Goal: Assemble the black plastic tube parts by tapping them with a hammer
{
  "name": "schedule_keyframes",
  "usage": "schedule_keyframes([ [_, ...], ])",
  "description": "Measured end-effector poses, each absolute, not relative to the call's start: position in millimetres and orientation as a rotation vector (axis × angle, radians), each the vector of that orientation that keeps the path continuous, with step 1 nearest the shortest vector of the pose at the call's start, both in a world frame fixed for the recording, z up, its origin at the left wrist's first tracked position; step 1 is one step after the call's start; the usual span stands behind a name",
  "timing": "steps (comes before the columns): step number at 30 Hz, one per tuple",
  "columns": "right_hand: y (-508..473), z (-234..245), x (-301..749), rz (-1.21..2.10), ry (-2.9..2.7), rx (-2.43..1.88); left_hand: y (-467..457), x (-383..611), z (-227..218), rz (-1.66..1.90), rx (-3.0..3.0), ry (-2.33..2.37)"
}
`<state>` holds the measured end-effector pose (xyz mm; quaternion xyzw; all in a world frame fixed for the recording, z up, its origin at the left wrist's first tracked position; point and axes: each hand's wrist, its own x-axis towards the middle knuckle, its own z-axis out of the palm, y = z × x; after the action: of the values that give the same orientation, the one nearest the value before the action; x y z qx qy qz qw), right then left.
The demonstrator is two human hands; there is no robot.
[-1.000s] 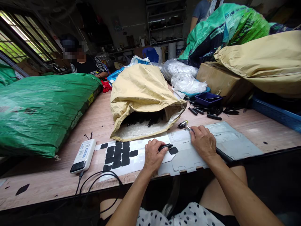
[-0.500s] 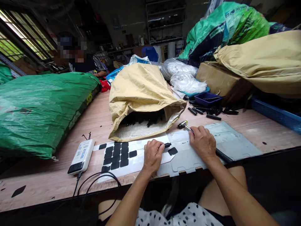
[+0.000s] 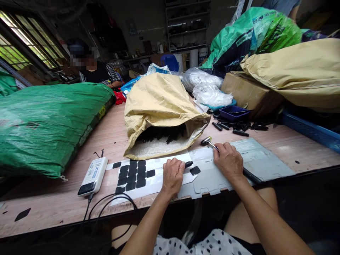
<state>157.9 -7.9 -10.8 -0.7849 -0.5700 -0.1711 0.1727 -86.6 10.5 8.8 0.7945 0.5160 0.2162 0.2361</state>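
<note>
My left hand (image 3: 173, 176) is closed around a black pen-like part (image 3: 188, 164), whose tip sticks out to the right; the rest is hidden by the fingers. My right hand (image 3: 228, 160) grips a small hammer (image 3: 206, 141) with a yellow-ended metal head and a black handle running back under the wrist. The hammer head is a little above and right of the black part, apart from it. Below both hands lies a grey plastic sheet (image 3: 265, 159). Left of my left hand, black rounded squares (image 3: 131, 175) sit on a white sheet (image 3: 155, 186).
A yellow sack (image 3: 159, 99) with black parts inside opens toward me. Several loose black parts (image 3: 241, 133) lie beside a purple tray (image 3: 225, 114). A white power bank (image 3: 93, 176) with a cable stands left. Green sack (image 3: 53, 124), blue crate (image 3: 313, 129). Another person (image 3: 98, 72) sits behind.
My hands, the black part and the hammer hold almost the same places. The view has shifted slightly. Part of another person now shows behind the green bag at the upper right.
</note>
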Motion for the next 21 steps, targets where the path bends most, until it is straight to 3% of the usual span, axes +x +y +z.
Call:
schedule_keyframes([
  [5, -7.7, -9.1, 157.2, -0.468, -1.612, -2.23, 4.6, -88.5, 14.0, 0.727, 2.16, 1.353],
  [9, -8.1, -8.2, 156.7, -0.462, -1.617, -2.233, -30.9, -101.0, 23.1, 0.838, 2.195, 1.05],
  [14, -7.7, -10.6, 157.7, -0.478, -1.616, -2.226, -88.9, -123.4, 3.0, 0.406, 2.249, 0.591],
  [18, -7.6, -11.1, 158.0, -0.478, -1.617, -2.229, -97.6, -134.7, -58.2, 0.128, 1.904, 1.062],
  [21, -7.7, -10.0, 157.5, -0.47, -1.619, -2.223, -84.8, -136.5, -105.8, 0.194, 1.793, 1.425],
])
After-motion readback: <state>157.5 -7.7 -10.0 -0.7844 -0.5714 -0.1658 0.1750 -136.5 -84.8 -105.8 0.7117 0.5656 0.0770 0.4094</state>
